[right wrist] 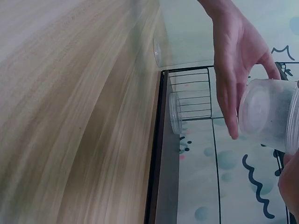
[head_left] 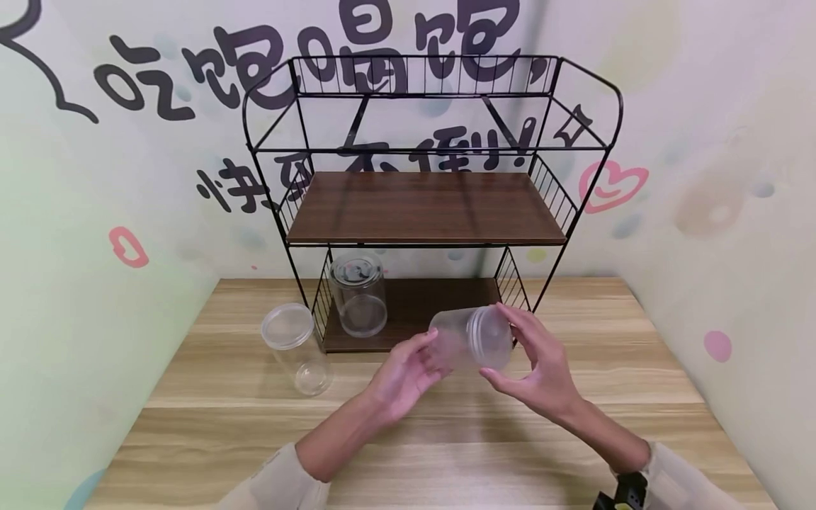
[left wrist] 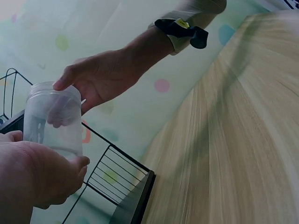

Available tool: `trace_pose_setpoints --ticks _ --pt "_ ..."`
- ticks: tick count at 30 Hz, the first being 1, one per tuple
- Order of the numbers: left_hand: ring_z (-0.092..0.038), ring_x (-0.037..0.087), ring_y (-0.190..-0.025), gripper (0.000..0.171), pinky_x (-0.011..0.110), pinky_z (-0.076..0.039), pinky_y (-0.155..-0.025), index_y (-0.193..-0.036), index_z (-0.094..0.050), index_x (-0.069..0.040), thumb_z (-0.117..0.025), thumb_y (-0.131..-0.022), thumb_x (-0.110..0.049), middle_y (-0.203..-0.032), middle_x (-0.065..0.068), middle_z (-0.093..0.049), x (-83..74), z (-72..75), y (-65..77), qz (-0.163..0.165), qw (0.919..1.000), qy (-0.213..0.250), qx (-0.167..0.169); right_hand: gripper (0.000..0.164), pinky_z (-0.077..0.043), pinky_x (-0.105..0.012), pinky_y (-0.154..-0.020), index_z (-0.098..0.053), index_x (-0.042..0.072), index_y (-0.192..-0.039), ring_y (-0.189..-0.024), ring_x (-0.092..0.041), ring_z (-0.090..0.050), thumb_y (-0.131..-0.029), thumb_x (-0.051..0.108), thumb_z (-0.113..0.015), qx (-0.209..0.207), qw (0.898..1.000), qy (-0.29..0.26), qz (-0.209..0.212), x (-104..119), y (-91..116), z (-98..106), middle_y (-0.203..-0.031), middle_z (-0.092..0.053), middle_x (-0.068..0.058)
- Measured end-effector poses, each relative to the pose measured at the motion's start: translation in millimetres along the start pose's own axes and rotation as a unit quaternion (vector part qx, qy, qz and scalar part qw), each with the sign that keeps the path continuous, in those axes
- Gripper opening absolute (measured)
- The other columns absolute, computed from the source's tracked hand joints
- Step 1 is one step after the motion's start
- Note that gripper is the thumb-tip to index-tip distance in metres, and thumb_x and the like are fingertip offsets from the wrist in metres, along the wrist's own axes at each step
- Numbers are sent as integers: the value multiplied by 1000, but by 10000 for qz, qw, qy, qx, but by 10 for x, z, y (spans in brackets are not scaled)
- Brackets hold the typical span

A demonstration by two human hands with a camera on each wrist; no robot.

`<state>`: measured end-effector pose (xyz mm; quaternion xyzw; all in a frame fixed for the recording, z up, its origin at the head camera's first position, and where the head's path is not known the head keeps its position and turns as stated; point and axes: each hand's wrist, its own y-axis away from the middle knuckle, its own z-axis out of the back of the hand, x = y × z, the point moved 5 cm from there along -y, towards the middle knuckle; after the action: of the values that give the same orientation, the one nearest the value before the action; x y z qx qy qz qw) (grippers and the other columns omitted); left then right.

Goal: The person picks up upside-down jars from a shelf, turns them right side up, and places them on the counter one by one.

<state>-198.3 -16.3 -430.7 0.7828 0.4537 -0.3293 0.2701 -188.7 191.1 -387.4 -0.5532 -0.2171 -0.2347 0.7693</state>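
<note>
Tilted on its side above the table, a clear plastic jar point(head_left: 454, 333) is held between both hands. My right hand point(head_left: 538, 365) grips its wide ridged end, thumb below and fingers above. At the base end, my left hand point(head_left: 404, 372) holds the jar between thumb and fingers, palm turned toward the base. The left wrist view shows the same jar point(left wrist: 53, 119) upright between the left hand point(left wrist: 42, 170) and the right hand point(left wrist: 105, 79). From the right wrist, the left hand's point(right wrist: 238, 60) long fingers reach along the jar's base.
A black wire rack point(head_left: 427, 244) with dark wooden shelves stands against the wall at the table's back. One clear lidded jar point(head_left: 359, 297) sits on its lower shelf at the left. Another clear jar point(head_left: 296, 347) stands on the wooden table point(head_left: 210, 425), left of the rack.
</note>
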Motion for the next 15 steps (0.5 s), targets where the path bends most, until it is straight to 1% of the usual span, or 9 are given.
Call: trace_pose_setpoints --ticks 1,2,4,6,7,9,11,12,15 --pt "-62 19 -119 23 39 -53 -111 -125 -62 -10 -55 -107 -22 -125 4 -63 -24 7 14 -63 9998 -166 14 93 -53 -27 -109 -51 -15 -147 -131 -18 -58 -63 -13 -91 33 9999 105 -101 2 -2 16 -138 -57 -32" --pt "-62 20 -121 24 40 -52 -112 -127 -64 -9 -54 -108 -21 -127 5 -64 -53 13 28 -141 9994 -322 17 95 -52 -27 -109 -52 -13 -147 -131 -17 -58 -60 -15 -91 68 9995 220 -203 2 -3 33 -138 -58 -31" --pt "-59 23 -128 32 43 -49 -115 -133 -62 -3 -53 -108 -20 -135 8 -63 -115 32 61 -258 9978 -614 -30 96 -53 -26 -109 -53 -10 -147 -130 -14 -58 -59 -14 -92 138 9978 516 -394 -3 0 71 -138 -59 -27" --pt "-53 31 -141 45 46 -44 -120 -149 -51 3 -52 -109 -18 -149 16 -57 -183 53 102 -363 9951 -915 -37 94 -52 -22 -107 -56 -7 -147 -128 -13 -59 -61 -7 -94 219 9944 923 -475 -8 4 113 -139 -62 -24" --pt "-47 33 -147 51 46 -41 -123 -153 -44 6 -52 -109 -17 -155 20 -52 -220 63 124 -425 9936 -1042 -34 93 -52 -21 -106 -57 -5 -147 -127 -13 -60 -62 -4 -94 260 9923 1107 -485 -12 6 133 -139 -63 -22" --pt "-36 38 -155 58 47 -36 -126 -159 -32 9 -52 -109 -14 -164 24 -40 -292 76 173 -552 9897 -1324 -21 91 -52 -17 -105 -58 -4 -146 -126 -15 -61 -63 2 -95 339 9876 1472 -422 -21 8 175 -138 -65 -20" --pt "-33 38 -156 62 45 -33 -127 -161 -29 7 -54 -108 -13 -167 24 -36 -370 84 226 -743 9830 -1680 -32 90 -50 -13 -103 -60 -2 -146 -124 -16 -62 -63 7 -95 413 9825 1783 -343 -32 9 217 -137 -66 -18" --pt "-34 37 -156 63 43 -34 -127 -162 -29 5 -55 -108 -13 -167 23 -37 -413 83 253 -857 9777 -1915 -54 90 -50 -12 -102 -60 -2 -145 -124 -17 -62 -63 8 -95 444 9806 1882 -317 -38 9 240 -137 -67 -17" --pt "-40 32 -154 65 38 -37 -125 -163 -32 -1 -60 -106 -17 -166 17 -41 -555 73 337 -1210 9563 -2656 -151 90 -49 -9 -100 -61 0 -144 -122 -16 -63 -61 8 -95 540 9769 2041 -321 -57 15 304 -134 -68 -15"
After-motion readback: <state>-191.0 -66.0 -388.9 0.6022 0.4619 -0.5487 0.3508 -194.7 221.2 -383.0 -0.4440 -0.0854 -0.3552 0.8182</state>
